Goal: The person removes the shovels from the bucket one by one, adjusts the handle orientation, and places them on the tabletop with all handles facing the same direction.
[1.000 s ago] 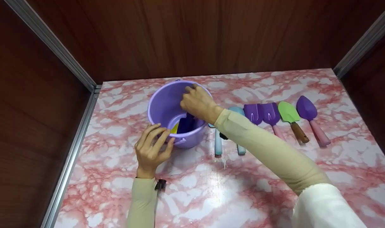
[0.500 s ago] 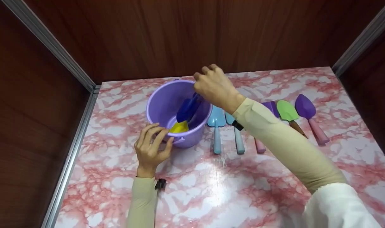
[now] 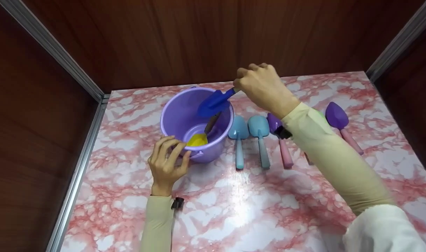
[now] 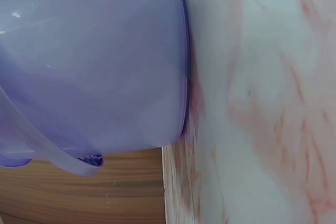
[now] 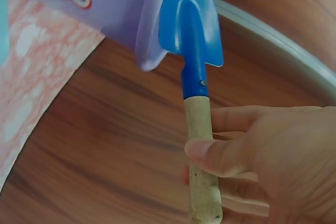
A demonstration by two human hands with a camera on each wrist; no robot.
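Observation:
A purple bucket [image 3: 174, 115] stands upright on the table, its outer wall filling much of the left wrist view. My left hand [image 3: 165, 167] grips its near rim, fingers over the edge and thumb outside near the bail. My right hand [image 3: 265, 88] holds a blue trowel [image 3: 214, 104] by its pale wooden handle [image 5: 199, 156], thumb across the handle. The trowel's blade tilts down over the bucket's mouth. Inside the bucket lies a yellow tool [image 3: 197, 140] with a dark handle [image 3: 212, 123] leaning toward the right wall.
Right of the bucket lie two light-blue scoops [image 3: 238, 127], a purple scoop [image 3: 285, 154] with a pink handle, and a purple trowel [image 3: 337, 115]. A green blade [image 3: 322, 116] is mostly hidden by my right sleeve. Brown wooden panels [image 3: 213, 42] enclose the marbled table [image 3: 216, 210].
My right hand has risen out of the bucket and moved right, drawing the blue trowel up to the mouth. More of the yellow tool shows. My left hand has stayed on the rim.

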